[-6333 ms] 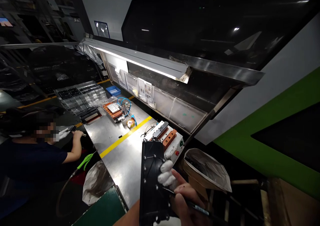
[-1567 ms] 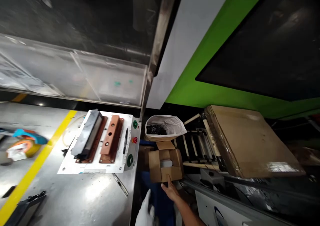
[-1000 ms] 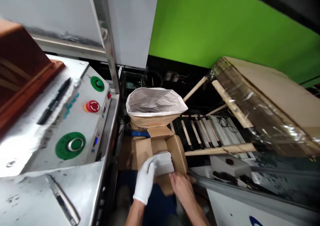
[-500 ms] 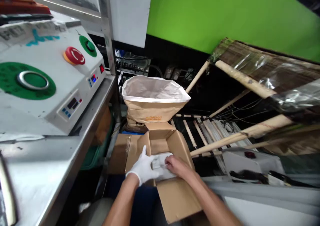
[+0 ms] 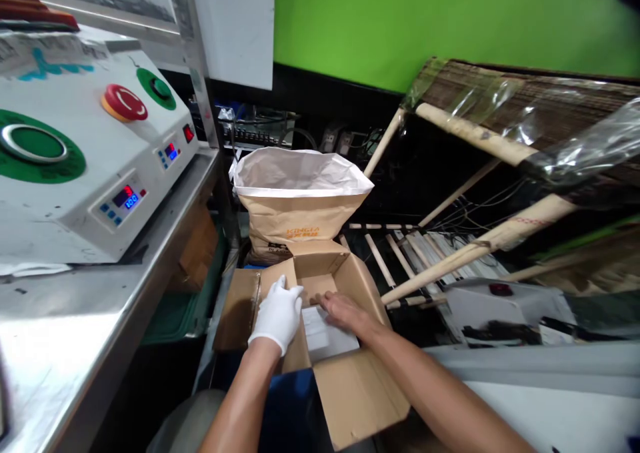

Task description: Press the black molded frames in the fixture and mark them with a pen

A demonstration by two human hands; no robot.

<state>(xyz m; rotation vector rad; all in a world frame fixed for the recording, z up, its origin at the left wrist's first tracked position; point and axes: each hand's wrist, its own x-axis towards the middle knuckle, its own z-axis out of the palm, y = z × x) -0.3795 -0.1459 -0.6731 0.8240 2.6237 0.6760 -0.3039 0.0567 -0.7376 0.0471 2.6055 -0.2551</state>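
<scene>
While my gloved left hand (image 5: 278,311) grips the box (image 5: 345,386) flap, fingers curled over it, my bare right hand (image 5: 343,308) rests flat, fingers spread, on the white packet (image 5: 327,336) inside.

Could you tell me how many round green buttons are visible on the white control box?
2. One large green button sits at the left edge of the control box; a smaller one sits farther back, beside the red button. Others may lie outside the picture.

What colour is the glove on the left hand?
White; the glove on the left hand shows clearly in the head view.
</scene>
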